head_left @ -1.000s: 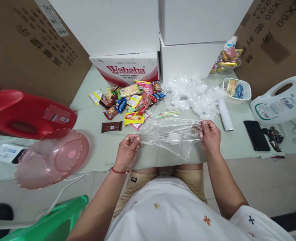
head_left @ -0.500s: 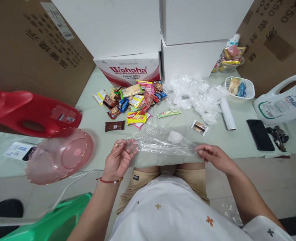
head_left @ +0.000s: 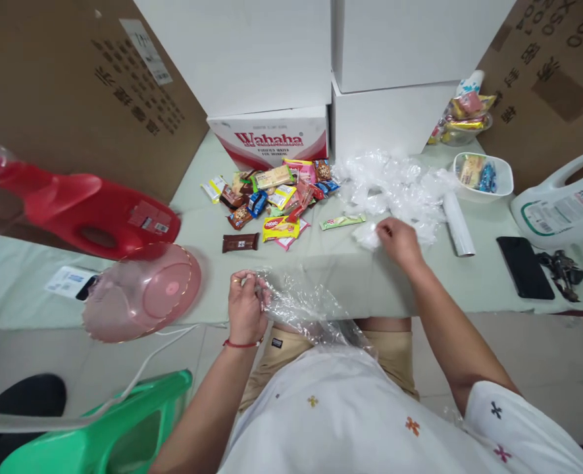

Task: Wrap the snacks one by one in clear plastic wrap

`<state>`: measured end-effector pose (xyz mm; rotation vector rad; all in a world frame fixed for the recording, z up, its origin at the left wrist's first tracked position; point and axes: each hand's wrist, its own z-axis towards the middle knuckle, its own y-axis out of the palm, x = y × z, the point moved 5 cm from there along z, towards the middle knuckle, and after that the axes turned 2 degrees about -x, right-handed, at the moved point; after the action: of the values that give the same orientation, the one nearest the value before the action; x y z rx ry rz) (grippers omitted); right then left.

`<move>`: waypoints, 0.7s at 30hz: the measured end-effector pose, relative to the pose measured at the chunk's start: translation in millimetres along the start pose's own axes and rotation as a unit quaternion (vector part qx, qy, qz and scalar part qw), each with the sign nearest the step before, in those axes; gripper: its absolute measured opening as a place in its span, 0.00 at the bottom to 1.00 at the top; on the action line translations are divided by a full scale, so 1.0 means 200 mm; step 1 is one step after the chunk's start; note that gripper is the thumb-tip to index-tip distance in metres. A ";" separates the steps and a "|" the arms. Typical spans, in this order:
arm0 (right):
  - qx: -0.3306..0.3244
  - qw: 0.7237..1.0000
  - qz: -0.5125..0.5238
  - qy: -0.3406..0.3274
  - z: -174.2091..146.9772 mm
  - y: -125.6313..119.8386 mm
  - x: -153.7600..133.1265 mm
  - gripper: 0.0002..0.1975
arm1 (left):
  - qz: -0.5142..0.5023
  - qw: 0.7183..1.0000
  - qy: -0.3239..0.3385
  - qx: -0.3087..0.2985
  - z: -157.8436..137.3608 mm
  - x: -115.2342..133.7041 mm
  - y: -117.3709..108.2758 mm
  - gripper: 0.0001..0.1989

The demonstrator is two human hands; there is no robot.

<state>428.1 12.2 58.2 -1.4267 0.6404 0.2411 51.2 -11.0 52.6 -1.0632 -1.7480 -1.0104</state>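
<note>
My left hand pinches one end of a clear plastic bag, which hangs crumpled over the table's front edge and towards my lap. Farther up, my right hand has its fingers closed on a small white crumpled wad of plastic. Right behind that hand lies a heap of crumpled clear plastic. A green snack packet is just left of the wad. The pile of wrapped snacks sits in front of the Wahaha box, with a brown wrapped bar at its near left.
On the left are a red jug and a pink clear bowl. To the right stand a plastic film roll, white tub, phone, keys and white jug. Boxes line the back.
My right hand has let go of the stretched clear bag and moved up to the white wad, which now lies farther back. The bag's freed end has dropped towards my lap.
</note>
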 end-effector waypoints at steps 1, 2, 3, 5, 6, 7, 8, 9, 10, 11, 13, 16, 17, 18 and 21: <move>0.049 0.998 -0.005 0.024 0.03 -0.07 0.04 0.16 | -0.006 1.000 0.007 -0.010 -0.01 0.02 0.02 0.16; 0.086 0.995 -0.001 0.040 0.05 -0.13 0.06 0.19 | -0.012 1.000 0.011 -0.021 -0.03 0.05 0.04 0.17; 0.104 0.993 0.019 0.041 0.06 -0.15 0.05 0.22 | -0.018 0.999 0.010 -0.031 -0.05 0.07 0.06 0.18; 0.062 0.990 0.127 0.015 0.02 -0.10 -0.04 0.25 | -0.033 0.998 0.004 -0.062 -0.10 0.11 0.11 0.20; 0.000 0.978 0.209 -0.002 -0.03 -0.02 -0.12 0.26 | -0.040 0.996 0.002 -0.082 -0.13 0.14 0.14 0.20; -0.086 0.949 0.302 -0.007 -0.10 0.08 -0.21 0.26 | -0.044 0.994 0.001 -0.103 -0.15 0.16 0.17 0.20; -0.179 0.901 0.396 0.007 -0.18 0.20 -0.30 0.28 | -0.046 0.992 0.000 -0.121 -0.18 0.19 0.19 0.20; -0.265 0.836 0.479 0.038 -0.28 0.32 -0.39 0.29 | -0.046 0.990 -0.002 -0.134 -0.21 0.20 0.20 0.19; -0.335 0.769 0.540 0.070 -0.37 0.42 -0.46 0.31 | -0.045 0.989 -0.005 -0.142 -0.22 0.21 0.21 0.19; -0.380 0.714 0.580 0.093 -0.44 0.50 -0.52 0.32 | -0.042 0.989 -0.008 -0.144 -0.24 0.22 0.20 0.20; -0.416 0.661 0.612 0.123 -0.51 0.58 -0.58 0.31 | -0.028 0.992 -0.008 -0.123 -0.23 0.21 0.16 0.21; -0.324 0.721 0.596 0.138 -0.42 0.54 -0.49 0.26 | 0.015 0.998 0.030 -0.062 -0.15 0.16 0.04 0.20; -0.276 0.751 0.585 0.138 -0.36 0.50 -0.43 0.26 | 0.033 0.998 0.044 -0.044 -0.12 0.14 0.00 0.19; -0.231 0.775 0.572 0.137 -0.30 0.46 -0.38 0.26 | 0.048 0.997 0.054 -0.029 -0.08 0.11 -0.02 0.19; -0.157 0.825 0.528 0.125 -0.15 0.36 -0.28 0.25 | 0.067 0.996 0.050 -0.016 -0.01 0.04 -0.03 0.18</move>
<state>337.2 6.5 28.9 -1.2763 1.6471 1.0845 42.9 -12.0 58.9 -1.1152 -1.5625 -0.9931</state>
